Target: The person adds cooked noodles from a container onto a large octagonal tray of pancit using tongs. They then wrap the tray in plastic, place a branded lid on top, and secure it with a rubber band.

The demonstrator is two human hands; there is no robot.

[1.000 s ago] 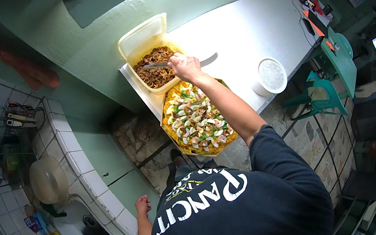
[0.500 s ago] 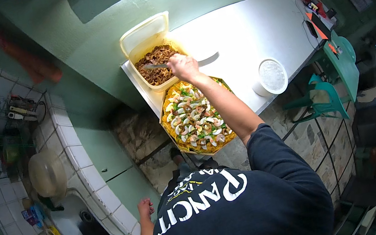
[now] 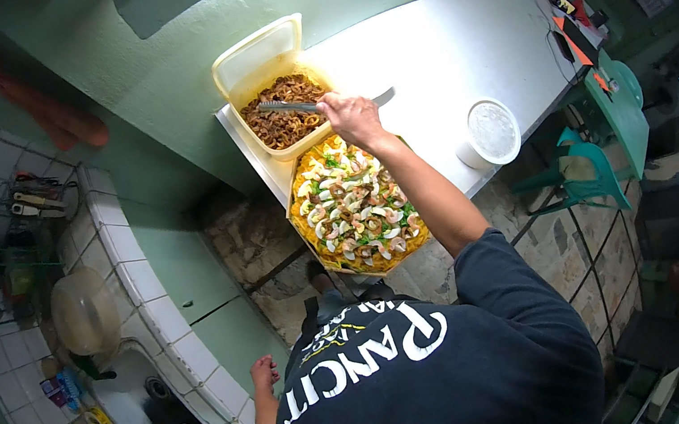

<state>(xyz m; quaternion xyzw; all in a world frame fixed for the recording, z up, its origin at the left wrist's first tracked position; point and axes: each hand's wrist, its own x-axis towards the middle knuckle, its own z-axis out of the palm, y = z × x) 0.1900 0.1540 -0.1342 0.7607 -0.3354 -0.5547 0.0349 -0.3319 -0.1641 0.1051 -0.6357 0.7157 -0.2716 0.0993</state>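
Note:
My right hand (image 3: 352,121) is closed around metal tongs (image 3: 291,107). Their tips reach over a yellowish plastic tub (image 3: 263,148) of brown, saucy meat-like pieces (image 3: 286,112); whether they grip a piece is too small to tell. Directly in front of the tub lies an octagonal tray (image 3: 298,227) of yellow noodles, topped with egg slices (image 3: 356,200), shrimp, greens and some brown pieces. My right forearm passes over the tray's right edge. Low at my left side, my left hand (image 3: 264,372) hangs with curled fingers, apart from the food, and nothing shows in it.
A white lidded round tub (image 3: 492,133) stands on the white table (image 3: 438,49), right of the tray. Beyond the table are a green chair (image 3: 582,169) and a green table (image 3: 624,116). At left is a tiled counter with a sink (image 3: 132,403).
My right hand has moved slightly right and nearer to me with the tongs, whose tips are still over the tub. My left hand hangs where it was.

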